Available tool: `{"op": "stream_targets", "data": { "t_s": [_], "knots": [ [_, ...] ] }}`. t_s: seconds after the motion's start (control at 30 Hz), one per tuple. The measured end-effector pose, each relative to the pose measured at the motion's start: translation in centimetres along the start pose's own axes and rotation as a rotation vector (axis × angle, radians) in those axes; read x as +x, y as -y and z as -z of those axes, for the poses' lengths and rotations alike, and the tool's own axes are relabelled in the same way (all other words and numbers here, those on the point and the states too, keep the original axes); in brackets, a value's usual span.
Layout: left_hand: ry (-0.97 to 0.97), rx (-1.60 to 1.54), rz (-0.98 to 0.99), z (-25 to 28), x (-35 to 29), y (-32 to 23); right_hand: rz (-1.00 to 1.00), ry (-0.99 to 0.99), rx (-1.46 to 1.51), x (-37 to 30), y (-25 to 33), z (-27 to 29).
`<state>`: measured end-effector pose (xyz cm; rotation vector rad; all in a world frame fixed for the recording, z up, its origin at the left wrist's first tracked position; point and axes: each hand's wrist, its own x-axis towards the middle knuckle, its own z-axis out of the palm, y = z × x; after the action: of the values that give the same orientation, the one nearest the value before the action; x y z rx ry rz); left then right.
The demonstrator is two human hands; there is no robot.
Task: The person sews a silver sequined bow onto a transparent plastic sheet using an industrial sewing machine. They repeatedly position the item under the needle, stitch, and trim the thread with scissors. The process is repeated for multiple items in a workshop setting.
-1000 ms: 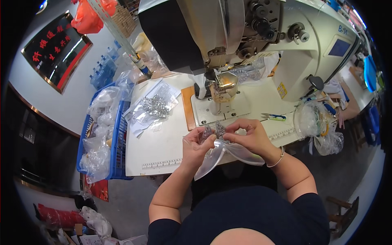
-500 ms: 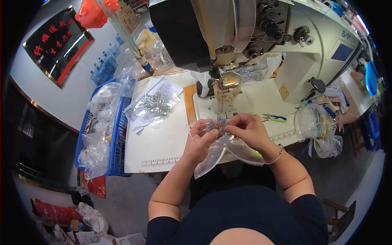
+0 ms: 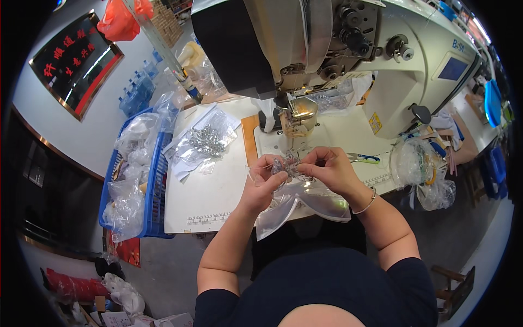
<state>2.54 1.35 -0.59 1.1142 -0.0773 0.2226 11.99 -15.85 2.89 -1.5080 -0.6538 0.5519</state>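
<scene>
A silvery, glittering trim piece (image 3: 289, 158) is pinched between my two hands, in front of the sewing machine's (image 3: 300, 115) needle area. My left hand (image 3: 262, 182) closes thumb and fingers on its left part. Its right part is between the thumb and fingers of my right hand (image 3: 330, 170). Thin pale strands hang by my left fingers. Below my hands, a clear plastic piece with curved edges (image 3: 277, 217) lies over the table's front edge. What the fingertips cover cannot be made out.
Left on the white table (image 3: 201, 191) lie silver pieces (image 3: 207, 140) on plastic bags and paper. Snips with blue-green handles (image 3: 364, 158) lie right of my right hand. A blue basket (image 3: 156, 188) with plastic bags stands left. Clear bags (image 3: 409, 162) bulge at the table's right end.
The silver piece has been turned and spread between my fingers; its upright points now lean lower and apart. Both hands stay near the same spot. The whole view has shifted slightly.
</scene>
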Motion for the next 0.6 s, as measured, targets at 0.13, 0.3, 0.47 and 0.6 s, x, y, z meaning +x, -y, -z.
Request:
{"op": "stream_targets", "data": {
  "t_s": [0.13, 0.3, 0.47, 0.6],
  "knots": [
    [-0.059, 0.002, 0.029, -0.2, 0.3, 0.0, 0.025, -0.022, 0.048, 0.2, 0.0, -0.1],
    [-0.114, -0.069, 0.049, -0.3, 1.8, -1.2, 0.042, -0.070, 0.118, 1.8, -0.5, 0.3],
    [-0.058, -0.056, 0.072, 0.4, 4.3, -2.5, -0.009, -0.124, 0.110, 4.0, 1.6, 1.3],
    [-0.097, -0.098, 0.118, 0.5, 5.9, -3.2, -0.046, -0.148, 0.106, 5.2, 2.5, 1.6]
  ]
}}
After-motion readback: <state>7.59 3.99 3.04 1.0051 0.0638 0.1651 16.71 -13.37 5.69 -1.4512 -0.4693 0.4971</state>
